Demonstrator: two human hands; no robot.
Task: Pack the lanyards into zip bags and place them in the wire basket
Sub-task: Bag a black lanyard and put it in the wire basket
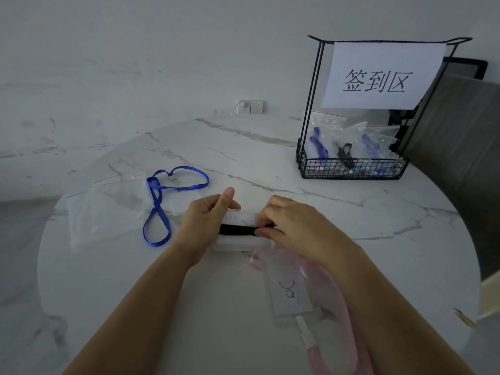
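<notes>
At the middle of the marble table (270, 158), my left hand (205, 220) grips the left end of a clear badge holder (240, 217) wrapped with a black lanyard (235, 230). My right hand (292, 228) pinches the black strap at the holder's right end. A blue lanyard (162, 207) lies looped to the left, partly over a pile of empty clear zip bags (108, 209). A pink lanyard (349, 320) with its badge holder (289, 290) lies under my right forearm. The black wire basket (351, 169) at the back right holds several bagged lanyards.
A white paper sign (378, 77) hangs on the basket's tall frame. A chair back (460, 131) stands behind the table at the right. A wall socket (251, 107) with a plugged-in charger sits low on the far wall.
</notes>
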